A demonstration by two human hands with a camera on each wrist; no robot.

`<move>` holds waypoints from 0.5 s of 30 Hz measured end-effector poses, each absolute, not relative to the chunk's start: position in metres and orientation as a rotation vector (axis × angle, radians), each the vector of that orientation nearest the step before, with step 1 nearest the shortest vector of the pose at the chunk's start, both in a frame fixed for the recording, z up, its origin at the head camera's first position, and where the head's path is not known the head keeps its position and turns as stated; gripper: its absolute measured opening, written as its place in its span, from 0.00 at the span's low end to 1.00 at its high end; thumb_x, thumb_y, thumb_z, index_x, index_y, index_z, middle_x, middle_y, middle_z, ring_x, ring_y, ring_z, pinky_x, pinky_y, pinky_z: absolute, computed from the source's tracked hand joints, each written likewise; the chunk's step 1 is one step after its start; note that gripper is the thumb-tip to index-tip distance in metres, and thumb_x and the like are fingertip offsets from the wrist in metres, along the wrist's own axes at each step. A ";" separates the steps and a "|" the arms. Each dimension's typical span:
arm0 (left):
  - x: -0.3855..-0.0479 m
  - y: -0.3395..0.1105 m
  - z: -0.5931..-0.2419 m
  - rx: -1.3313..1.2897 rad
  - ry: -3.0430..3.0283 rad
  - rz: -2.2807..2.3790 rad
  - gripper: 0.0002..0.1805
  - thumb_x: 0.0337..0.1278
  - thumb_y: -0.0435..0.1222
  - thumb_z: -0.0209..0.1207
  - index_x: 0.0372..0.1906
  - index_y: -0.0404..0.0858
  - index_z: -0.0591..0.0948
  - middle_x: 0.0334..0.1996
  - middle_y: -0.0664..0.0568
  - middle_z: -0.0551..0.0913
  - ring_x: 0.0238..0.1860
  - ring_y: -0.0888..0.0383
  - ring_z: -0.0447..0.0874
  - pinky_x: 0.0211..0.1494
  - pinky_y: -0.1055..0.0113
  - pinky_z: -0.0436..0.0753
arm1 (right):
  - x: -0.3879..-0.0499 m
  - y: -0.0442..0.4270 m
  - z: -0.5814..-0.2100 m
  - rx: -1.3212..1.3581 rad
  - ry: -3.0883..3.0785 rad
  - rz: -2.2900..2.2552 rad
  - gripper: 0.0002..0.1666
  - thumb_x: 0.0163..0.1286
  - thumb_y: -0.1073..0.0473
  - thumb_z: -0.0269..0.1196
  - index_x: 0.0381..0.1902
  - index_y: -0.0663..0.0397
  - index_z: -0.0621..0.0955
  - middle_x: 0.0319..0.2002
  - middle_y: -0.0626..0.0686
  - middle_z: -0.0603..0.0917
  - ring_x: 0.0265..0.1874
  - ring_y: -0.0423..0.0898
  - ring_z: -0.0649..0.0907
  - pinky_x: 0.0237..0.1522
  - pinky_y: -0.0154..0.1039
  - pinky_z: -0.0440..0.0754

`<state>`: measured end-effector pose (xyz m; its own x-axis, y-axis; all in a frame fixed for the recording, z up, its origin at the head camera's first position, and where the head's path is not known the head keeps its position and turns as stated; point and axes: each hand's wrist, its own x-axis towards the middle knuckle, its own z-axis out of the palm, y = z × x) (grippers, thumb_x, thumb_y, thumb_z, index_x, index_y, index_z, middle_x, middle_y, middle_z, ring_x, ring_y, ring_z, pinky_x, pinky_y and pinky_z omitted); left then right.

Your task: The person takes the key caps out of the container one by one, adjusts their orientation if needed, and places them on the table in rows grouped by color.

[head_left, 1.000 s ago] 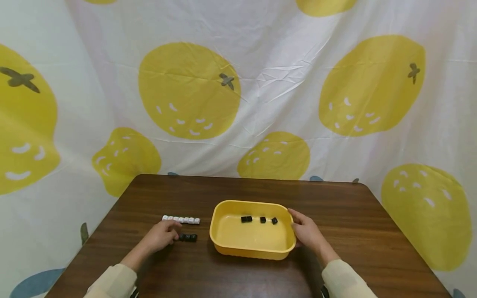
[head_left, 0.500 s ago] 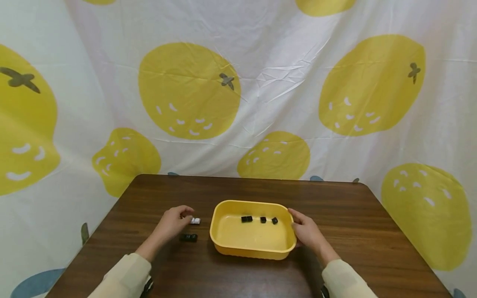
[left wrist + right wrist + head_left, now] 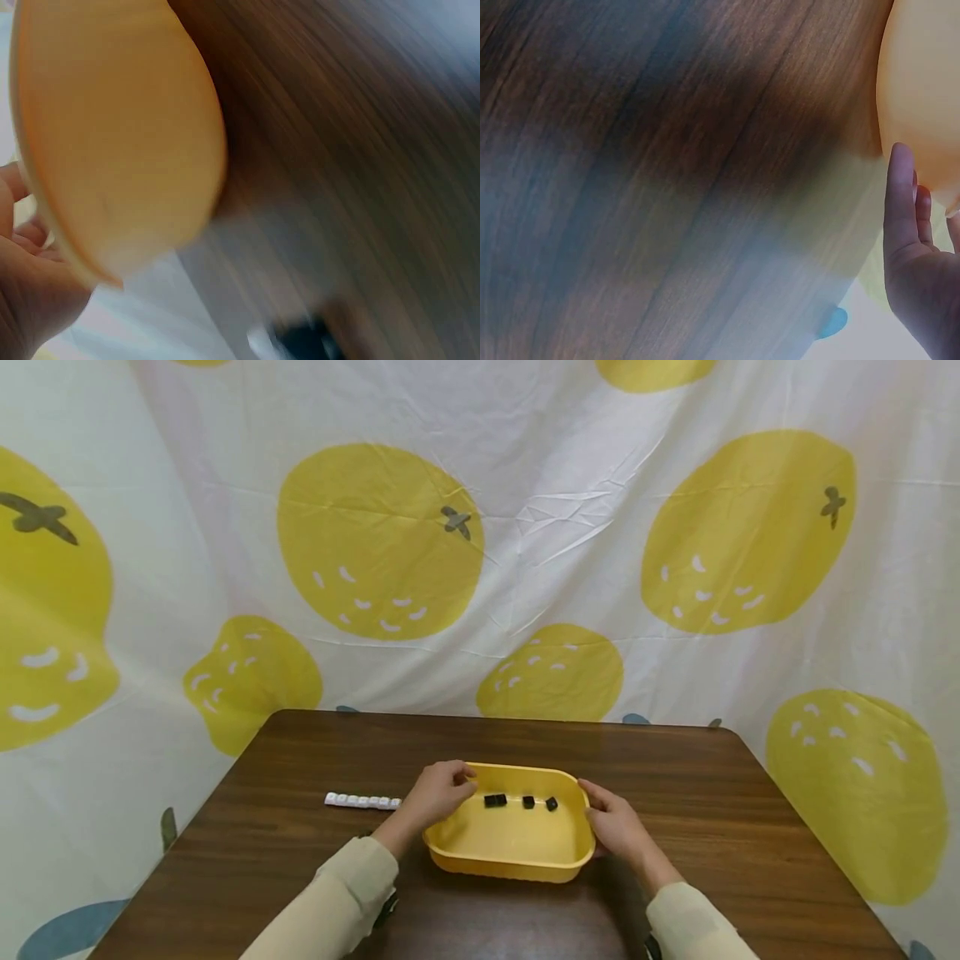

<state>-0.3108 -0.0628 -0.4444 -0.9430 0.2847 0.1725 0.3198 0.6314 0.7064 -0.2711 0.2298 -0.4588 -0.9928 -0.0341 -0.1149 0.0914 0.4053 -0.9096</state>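
Note:
A yellow plastic basin (image 3: 517, 845) stands on the table, with several small black keycap-like pieces (image 3: 496, 801) inside it near the far wall. My left hand (image 3: 433, 795) is over the basin's left end, its fingers bent above the far-left rim; whether they pinch anything is hidden. The left wrist view has that hand (image 3: 37, 300) beside the basin's wall (image 3: 127, 135). My right hand (image 3: 619, 823) holds the basin's right end, its fingers (image 3: 902, 195) against the outer wall. A row of several small white keycap-like pieces (image 3: 363, 802) lies left of the basin.
Dark wood-grain table (image 3: 697, 802) surrounds the basin. A white curtain with yellow fruit prints (image 3: 555, 568) hangs behind the table's far edge. My left sleeve (image 3: 360, 877) covers the spot where black pieces lay. Blurred white and dark shapes are at the left wrist view's bottom.
My left hand has moved from beside the black pieces on the table, across the white row, to above the basin's left end. The right hand and basin have stayed in place.

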 end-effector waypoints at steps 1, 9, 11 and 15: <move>-0.312 -0.056 -0.446 -0.533 -2.816 -1.193 0.13 0.63 0.33 0.61 0.48 0.30 0.84 0.35 0.48 0.84 0.34 0.55 0.79 0.40 0.60 0.80 | -0.271 0.230 -0.459 0.050 2.532 -1.656 0.32 0.73 0.69 0.48 0.75 0.59 0.63 0.58 0.72 0.73 0.26 0.53 0.84 0.25 0.48 0.84; -0.319 -0.026 -0.459 -0.420 -3.028 -0.967 0.15 0.59 0.29 0.60 0.50 0.29 0.83 0.47 0.40 0.84 0.41 0.48 0.82 0.46 0.55 0.81 | -0.272 0.232 -0.461 0.072 2.513 -1.670 0.31 0.74 0.67 0.49 0.74 0.57 0.64 0.57 0.71 0.73 0.29 0.52 0.83 0.26 0.48 0.85; -0.321 -0.025 -0.461 -0.383 -3.052 -0.954 0.16 0.57 0.27 0.59 0.51 0.29 0.82 0.48 0.40 0.84 0.45 0.47 0.81 0.50 0.54 0.80 | -0.272 0.233 -0.461 0.064 2.497 -1.676 0.32 0.74 0.66 0.50 0.74 0.57 0.64 0.58 0.71 0.72 0.33 0.53 0.83 0.27 0.49 0.85; -0.324 -0.027 -0.466 -0.342 -3.057 -1.001 0.18 0.58 0.26 0.57 0.54 0.30 0.81 0.52 0.40 0.82 0.53 0.46 0.79 0.56 0.52 0.77 | -0.273 0.235 -0.460 0.036 2.435 -1.732 0.32 0.73 0.67 0.50 0.74 0.58 0.64 0.58 0.71 0.70 0.41 0.56 0.81 0.29 0.52 0.85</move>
<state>-0.3238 -0.0267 -0.4665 -0.9734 0.2281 -0.0223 0.1707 0.7867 0.5933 -0.2726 0.2349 -0.4598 -0.9880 -0.0687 -0.1384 0.1082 0.3318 -0.9371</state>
